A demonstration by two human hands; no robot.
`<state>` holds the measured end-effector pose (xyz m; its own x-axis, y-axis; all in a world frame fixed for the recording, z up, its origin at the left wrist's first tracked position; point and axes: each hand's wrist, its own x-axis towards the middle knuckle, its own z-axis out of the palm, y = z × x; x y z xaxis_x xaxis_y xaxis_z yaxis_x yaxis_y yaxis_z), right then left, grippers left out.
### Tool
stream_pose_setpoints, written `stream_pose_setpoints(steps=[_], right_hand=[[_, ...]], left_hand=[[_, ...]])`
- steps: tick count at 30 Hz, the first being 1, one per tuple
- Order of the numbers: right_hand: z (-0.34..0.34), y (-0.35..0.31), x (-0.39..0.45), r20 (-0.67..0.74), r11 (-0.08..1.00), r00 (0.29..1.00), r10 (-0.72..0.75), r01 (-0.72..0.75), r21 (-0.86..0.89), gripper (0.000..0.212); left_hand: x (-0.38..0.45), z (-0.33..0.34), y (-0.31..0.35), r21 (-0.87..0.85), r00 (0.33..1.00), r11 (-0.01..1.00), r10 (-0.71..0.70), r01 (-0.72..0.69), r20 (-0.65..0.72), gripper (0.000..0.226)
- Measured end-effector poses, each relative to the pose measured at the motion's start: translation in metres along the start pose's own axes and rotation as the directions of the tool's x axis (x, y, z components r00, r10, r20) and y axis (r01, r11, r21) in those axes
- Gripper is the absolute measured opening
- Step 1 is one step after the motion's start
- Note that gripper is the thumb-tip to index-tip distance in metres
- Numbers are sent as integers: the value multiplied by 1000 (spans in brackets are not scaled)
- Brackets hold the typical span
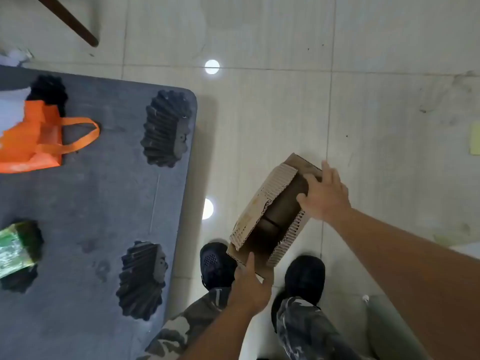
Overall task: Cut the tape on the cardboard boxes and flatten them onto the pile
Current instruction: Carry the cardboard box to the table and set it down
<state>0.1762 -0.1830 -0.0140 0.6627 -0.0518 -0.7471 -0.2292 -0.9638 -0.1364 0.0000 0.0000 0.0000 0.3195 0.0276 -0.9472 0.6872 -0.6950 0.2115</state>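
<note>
A small brown cardboard box [270, 211] hangs open above the tiled floor, its torn corrugated flaps showing on both long sides. My left hand [253, 281] grips the box's near end, thumb on the near wall. My right hand [323, 194] holds the far right end, fingers curled over its edge. The inside of the box is dark and looks empty. No cutting tool shows in either hand.
A grey foam slab [98, 203] with dark ribbed cut-outs fills the left side; an orange bag [39, 141] and a green packet [14, 250] lie on it. My two black shoes [305, 276] stand under the box. A dark wooden leg [70, 20] crosses the top left.
</note>
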Motion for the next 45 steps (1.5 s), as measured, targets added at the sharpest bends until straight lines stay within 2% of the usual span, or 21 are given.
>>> stream_pose_setpoints(steps=[2,4,7,11,18,23,27,30,31,33,35,38,42,45], right_hand=[[0,2,10,13,999,999,41,-40,-12,57],[0,4,15,-11,998,998,62,-62,-10,52],[8,6,1,-44,998,997,65,-66,-22,39],[9,9,-39,-57,993,993,101,-98,64,26],[-37,6,-125,-178,942,982,64,0,336,35],[-106,0,-189,-239,885,971,1,110,452,39],[-180,-5,-238,-296,743,954,53,160,649,42],[-237,-5,-273,-279,562,953,122,165,811,46],[-255,-4,-284,-245,501,957,153,138,854,42],[-290,-2,-306,-185,381,967,173,108,918,20],[-322,-1,-329,-164,299,976,143,115,947,13],[-362,3,-364,-206,267,978,40,188,945,22],[-411,18,-401,-303,225,948,-101,318,921,57],[-449,35,-431,-385,274,900,-203,429,861,74]], left_hand=[[11,2,-2,-105,1000,994,1,-1,-7,72],[15,1,-2,-121,1000,992,18,-19,-13,70],[9,-5,5,-138,995,989,42,-55,-95,59],[-13,-30,14,-161,976,985,20,-56,-218,56],[-90,-95,49,-192,925,962,113,-193,-362,67],[-169,-148,91,-126,854,919,286,-373,-436,83],[-243,-193,138,-38,779,884,390,-467,-491,95],[-293,-225,174,-110,745,845,392,-524,-539,88],[-309,-234,185,-150,747,831,383,-536,-544,80],[-344,-251,206,-181,733,794,412,-580,-542,65],[-381,-263,224,-265,740,735,447,-625,-503,64],[-435,-275,245,-346,726,656,486,-671,-486,70],[-499,-282,263,-283,658,613,558,-738,-506,81],[-541,-283,271,-256,595,549,626,-795,-504,85]])
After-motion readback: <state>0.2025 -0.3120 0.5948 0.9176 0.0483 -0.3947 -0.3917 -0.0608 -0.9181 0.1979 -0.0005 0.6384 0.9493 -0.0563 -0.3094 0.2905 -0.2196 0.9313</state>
